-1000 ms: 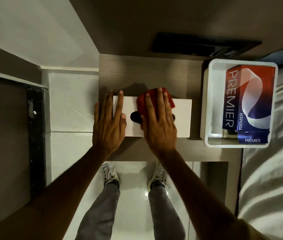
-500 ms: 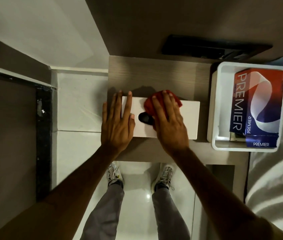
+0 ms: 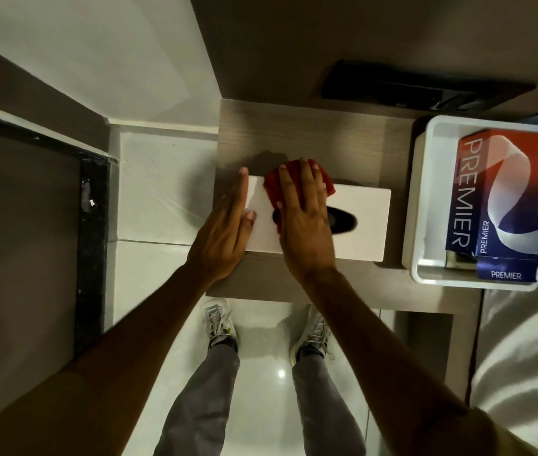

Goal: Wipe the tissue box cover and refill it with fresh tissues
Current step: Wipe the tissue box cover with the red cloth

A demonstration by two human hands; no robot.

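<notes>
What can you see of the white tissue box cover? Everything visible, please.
The tissue box cover is a plain white rectangular box, smooth and hard-looking, lying flat on the wooden table with its long side across the view. Its top has a dark oval slot, partly hidden; no tissue shows. The left hand lies flat on its left end, and the right hand presses a red cloth onto its top.

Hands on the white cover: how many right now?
2. The left hand lies flat against the cover's left end. The right hand presses a red cloth onto its top, partly over the oval slot.
</notes>
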